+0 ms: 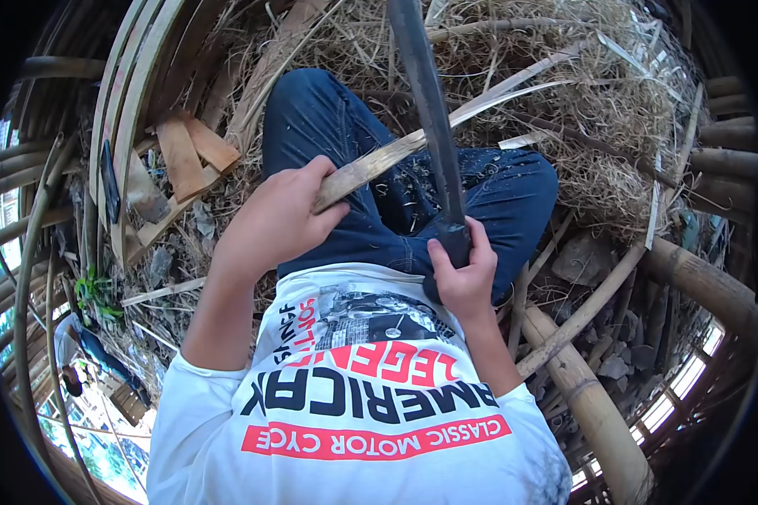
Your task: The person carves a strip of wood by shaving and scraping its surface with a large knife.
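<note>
Head view: a wooden strip (pixel 366 171) lay in the left hand (pixel 282 210), crossed by a long dark blade (pixel 432 114) from the right hand (pixel 467 273).
From where I stood, the left hand was closed round the strip's near end, above the bent legs, and the right hand was wrapped about the blade's handle (pixel 453 244); whether edge met wood I could not tell. Past the crossing the strip forked, with no rest visible under it, so to my eye a glancing stroke might have skidded into a thigh, or back along the wood to the left fingers. Uneven grain could have run the split sideways. I could make out no container: fine shavings (pixel 602 198) lay loose in a heap around the knees, with flecks on the jeans (pixel 307 122).
</note>
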Demonstrator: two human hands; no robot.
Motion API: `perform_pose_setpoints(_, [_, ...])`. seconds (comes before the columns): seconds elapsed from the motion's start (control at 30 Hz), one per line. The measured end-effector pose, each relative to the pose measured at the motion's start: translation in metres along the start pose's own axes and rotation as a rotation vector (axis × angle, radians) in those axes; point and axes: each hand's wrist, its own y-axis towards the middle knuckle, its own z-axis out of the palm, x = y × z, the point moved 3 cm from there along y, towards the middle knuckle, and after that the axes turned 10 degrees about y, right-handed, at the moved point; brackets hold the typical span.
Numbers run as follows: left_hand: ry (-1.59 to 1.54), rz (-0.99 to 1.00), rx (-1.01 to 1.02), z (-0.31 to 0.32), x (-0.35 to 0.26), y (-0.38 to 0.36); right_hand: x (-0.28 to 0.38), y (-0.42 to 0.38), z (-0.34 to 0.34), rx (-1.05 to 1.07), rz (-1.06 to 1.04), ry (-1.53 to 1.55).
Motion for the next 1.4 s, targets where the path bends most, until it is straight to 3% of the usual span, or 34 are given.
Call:
perform_pose_setpoints(0.17, [0.056,0.060,0.093,0.016,-0.010,-0.007,0.020,-0.002,-0.008,-0.076,-0.286,-0.188])
perform_pose_setpoints(0.37, [0.134,-0.011,0.052,0.023,-0.019,-0.012,0.029,-0.006,-0.001,0.083,-0.682,-0.382])
perform_pose_setpoints(0.43, [0.199,-0.014,0.122,0.029,-0.021,-0.016,0.036,-0.006,0.001,0.102,-0.673,-0.437])
perform_pose_setpoints(0.5, [0.275,0.006,0.056,0.029,-0.023,-0.024,0.041,-0.004,0.000,0.086,-0.448,-0.588])
perform_pose_setpoints(0.77, [0.223,-0.014,0.043,0.042,-0.018,-0.040,0.022,0.030,-0.046,0.035,-0.102,-1.080])
perform_pose_setpoints(0.9, [0.191,0.015,0.023,0.042,-0.017,-0.039,0.020,0.039,-0.063,-0.059,-0.128,-1.047])
perform_pose_setpoints(0.97, [0.201,-0.035,0.016,0.036,-0.020,-0.038,0.028,0.035,-0.056,-0.124,-0.204,-0.855])
perform_pose_setpoints(1.1, [0.168,-0.022,0.031,0.038,-0.016,-0.035,0.039,0.007,-0.015,-0.044,-0.275,-0.597])
perform_pose_setpoints(1.27, [0.108,0.032,0.074,0.043,-0.013,-0.035,0.021,0.012,0.002,-0.005,-0.243,-0.639])
perform_pose_setpoints(1.4, [0.019,0.040,0.139,0.047,-0.016,-0.041,-0.003,0.047,-0.046,-0.183,-0.133,-0.825])
